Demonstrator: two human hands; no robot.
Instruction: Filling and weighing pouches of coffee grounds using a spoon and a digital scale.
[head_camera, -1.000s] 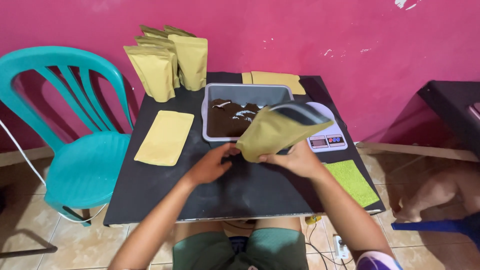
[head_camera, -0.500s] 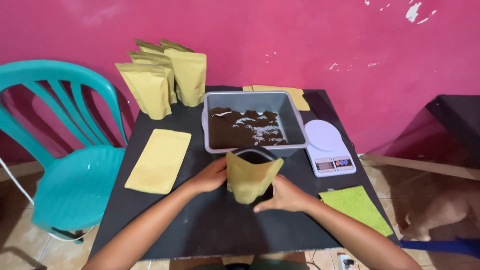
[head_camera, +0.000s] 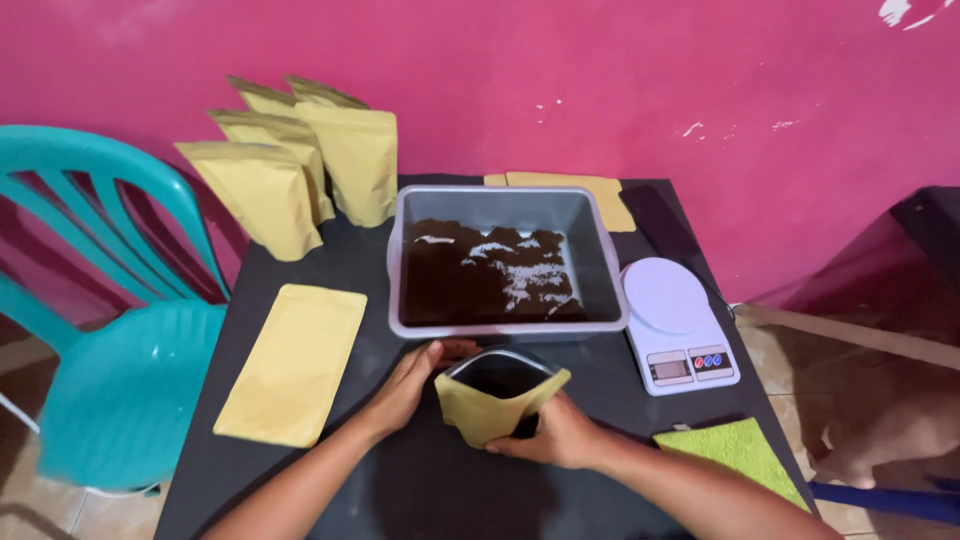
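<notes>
1. Pouch (head_camera: 490, 415): yellow, upright on the black table (head_camera: 400, 490), mouth spread open with a dark inside showing. It stands just in front of the tub (head_camera: 600, 260).
2. Left hand (head_camera: 410, 385): fingers curled against the pouch's left edge, gripping it near the mouth.
3. Right hand (head_camera: 555, 435): closed on the pouch's lower right side, thumb across the front.
4. Tub: grey, rectangular, partly filled with dark brown grounds (head_camera: 480, 275).
5. Scale (head_camera: 680, 325): white, just right of the tub, pan bare.
6. Flat pouches (head_camera: 295, 360): stacked left of the hands; another stack (head_camera: 570, 190) lies behind the tub.
7. Standing pouches (head_camera: 300, 170): grouped at the far left corner.
8. Green cloth (head_camera: 735, 455): near right edge.
9. Teal chair (head_camera: 110, 350): left of table.
</notes>
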